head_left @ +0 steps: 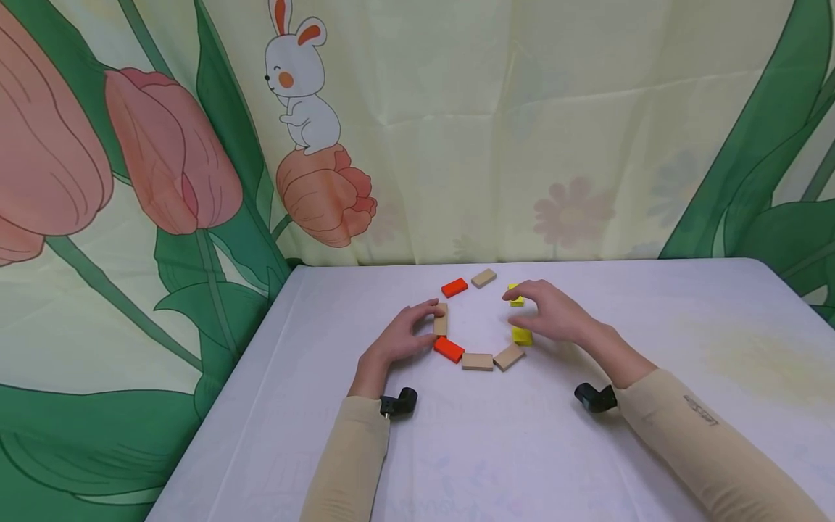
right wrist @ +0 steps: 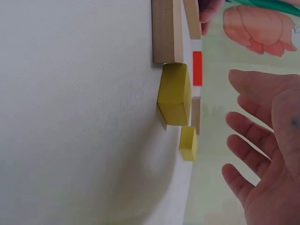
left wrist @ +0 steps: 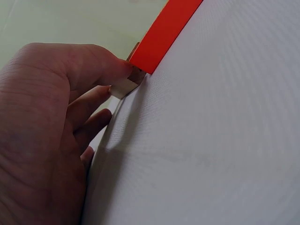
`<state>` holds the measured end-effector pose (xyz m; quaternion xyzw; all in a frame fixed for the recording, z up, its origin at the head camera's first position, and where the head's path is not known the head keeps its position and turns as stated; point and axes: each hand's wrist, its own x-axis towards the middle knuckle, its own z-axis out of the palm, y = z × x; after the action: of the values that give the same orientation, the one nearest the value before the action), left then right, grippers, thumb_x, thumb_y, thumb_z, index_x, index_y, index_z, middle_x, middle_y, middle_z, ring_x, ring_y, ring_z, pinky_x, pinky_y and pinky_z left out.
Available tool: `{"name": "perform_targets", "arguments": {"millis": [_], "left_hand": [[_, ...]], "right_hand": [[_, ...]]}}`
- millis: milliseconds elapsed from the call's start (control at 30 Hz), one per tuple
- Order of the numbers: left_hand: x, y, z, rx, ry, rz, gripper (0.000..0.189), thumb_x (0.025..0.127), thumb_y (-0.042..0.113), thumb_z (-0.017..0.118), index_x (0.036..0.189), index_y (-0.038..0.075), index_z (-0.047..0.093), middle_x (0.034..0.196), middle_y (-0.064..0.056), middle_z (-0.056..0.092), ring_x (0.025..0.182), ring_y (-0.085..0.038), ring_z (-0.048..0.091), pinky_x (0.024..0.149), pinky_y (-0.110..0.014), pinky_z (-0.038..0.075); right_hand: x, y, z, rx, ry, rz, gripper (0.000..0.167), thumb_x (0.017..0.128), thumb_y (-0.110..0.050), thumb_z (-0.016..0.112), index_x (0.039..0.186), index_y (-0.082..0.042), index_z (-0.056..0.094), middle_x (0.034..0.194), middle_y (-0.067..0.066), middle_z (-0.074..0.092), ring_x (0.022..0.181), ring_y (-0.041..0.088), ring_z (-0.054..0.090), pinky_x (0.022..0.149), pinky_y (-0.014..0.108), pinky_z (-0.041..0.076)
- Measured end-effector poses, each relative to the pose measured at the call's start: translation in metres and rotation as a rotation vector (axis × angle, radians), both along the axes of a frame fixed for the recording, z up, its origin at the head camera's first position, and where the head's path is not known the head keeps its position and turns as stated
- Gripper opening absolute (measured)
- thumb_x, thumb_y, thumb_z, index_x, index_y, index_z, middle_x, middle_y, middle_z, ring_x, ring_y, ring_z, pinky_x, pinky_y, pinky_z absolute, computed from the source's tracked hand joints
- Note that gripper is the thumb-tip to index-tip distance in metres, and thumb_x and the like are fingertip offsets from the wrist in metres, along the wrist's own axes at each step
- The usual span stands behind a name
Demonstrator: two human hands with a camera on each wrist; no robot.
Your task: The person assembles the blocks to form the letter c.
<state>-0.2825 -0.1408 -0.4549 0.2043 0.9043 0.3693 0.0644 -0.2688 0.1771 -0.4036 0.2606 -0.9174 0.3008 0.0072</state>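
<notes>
Blocks (head_left: 478,362) in a loose ring

Lower middle of the head view, my left hand (head_left: 404,334) pinches a plain wooden block (head_left: 441,321) — a red block (head_left: 449,349) lies just below it. My right hand (head_left: 559,313), thumb and fingers spread apart, hovers by two yellow blocks (head_left: 522,336) — right of centre.

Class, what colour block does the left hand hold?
A tan block, clearest in the head view.
</notes>
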Motion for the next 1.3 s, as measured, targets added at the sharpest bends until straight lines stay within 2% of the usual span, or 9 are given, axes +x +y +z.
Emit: {"name": "perform_targets", "arguments": {"millis": [300,567,900,1133,1300], "left_hand": [[0.001,-0.001,0.001,-0.009,-0.002,0.011,0.043,0.093,0.019,0.068,0.135,0.023,0.062,0.158,0.006,0.040,0.147,-0.019,0.030,0.121,-0.044,0.016],[0.001,-0.001,0.000,-0.008,-0.005,0.001,0.043,0.093,0.020,0.068,0.136,0.023,0.061,0.159,0.007,0.039,0.147,-0.021,0.030,0.119,-0.049,0.022],[0.001,-0.001,-0.001,0.000,-0.021,0.005,0.042,0.093,0.019,0.067,0.134,0.024,0.062,0.158,0.006,0.039,0.146,-0.022,0.030,0.117,-0.050,0.027],[-0.001,-0.001,-0.001,0.003,-0.015,-0.003,0.043,0.093,0.021,0.067,0.135,0.024,0.062,0.158,0.006,0.039,0.147,-0.022,0.030,0.119,-0.050,0.023],[-0.001,0.000,0.000,0.007,-0.017,-0.006,0.043,0.093,0.020,0.067,0.135,0.024,0.062,0.158,0.007,0.040,0.147,-0.023,0.030,0.118,-0.051,0.025]], "right_hand": [[-0.011,-0.010,0.002,-0.025,-0.024,-0.003,0.041,0.091,-0.015,0.074,0.129,-0.001,0.064,0.129,0.016,0.063,0.124,0.037,0.048,0.104,0.056,0.041],[-0.022,-0.018,0.005,-0.029,-0.007,0.005,0.041,0.092,-0.014,0.073,0.129,-0.001,0.064,0.130,0.016,0.062,0.126,0.038,0.046,0.107,0.057,0.038],[-0.037,-0.032,0.011,-0.036,0.005,0.012,0.042,0.090,-0.014,0.075,0.129,0.000,0.064,0.128,0.019,0.062,0.125,0.041,0.050,0.105,0.059,0.041],[-0.050,-0.041,0.011,-0.016,-0.033,-0.016,0.042,0.092,-0.016,0.074,0.131,-0.004,0.064,0.133,0.015,0.061,0.130,0.037,0.046,0.109,0.058,0.037],[-0.058,-0.045,0.008,-0.006,-0.034,-0.013,0.042,0.092,-0.016,0.073,0.132,-0.003,0.063,0.134,0.016,0.060,0.130,0.037,0.046,0.109,0.058,0.038]]}}
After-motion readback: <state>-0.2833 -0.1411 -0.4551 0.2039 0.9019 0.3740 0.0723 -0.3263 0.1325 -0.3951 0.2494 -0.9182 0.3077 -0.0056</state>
